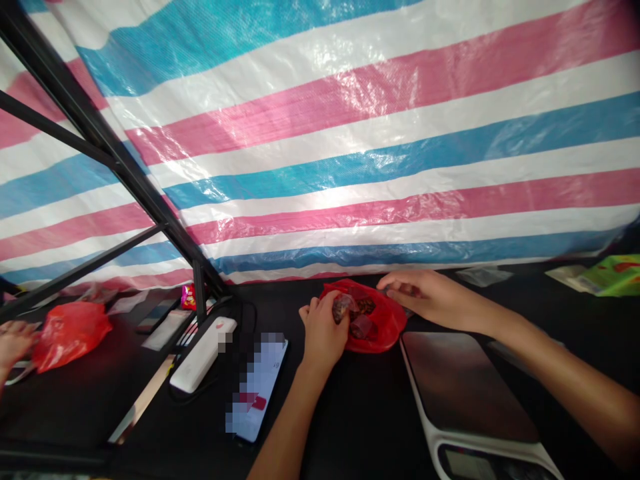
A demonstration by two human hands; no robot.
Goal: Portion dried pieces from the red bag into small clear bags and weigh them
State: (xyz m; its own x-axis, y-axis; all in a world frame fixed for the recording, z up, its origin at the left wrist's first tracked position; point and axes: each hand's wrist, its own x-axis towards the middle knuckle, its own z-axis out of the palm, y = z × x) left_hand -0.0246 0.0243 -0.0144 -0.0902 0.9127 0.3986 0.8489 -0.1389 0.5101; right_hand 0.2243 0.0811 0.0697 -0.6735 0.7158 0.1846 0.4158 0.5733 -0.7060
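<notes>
A red plastic bag (395, 323) lies spread on the black table with small clear packets of dark brown bits inside it. My left hand (323, 330) reaches over its left side, fingers curled round a small clear packet (343, 307). At the bag's upper right edge is my right hand (413, 293), its fingers bent together; a bit of greyish see-through stuff shows beneath them, too unclear to name. Just below the right hand sits a white digital scale (465, 387) with a bare metal plate.
Left of my left arm lie a lit phone (263, 393) and a white power strip (203, 353). A black metal frame (180, 240) rises behind them. At far left, another person's hand (15, 343) touches a red bag (73, 333). A green packet (615, 275) lies far right.
</notes>
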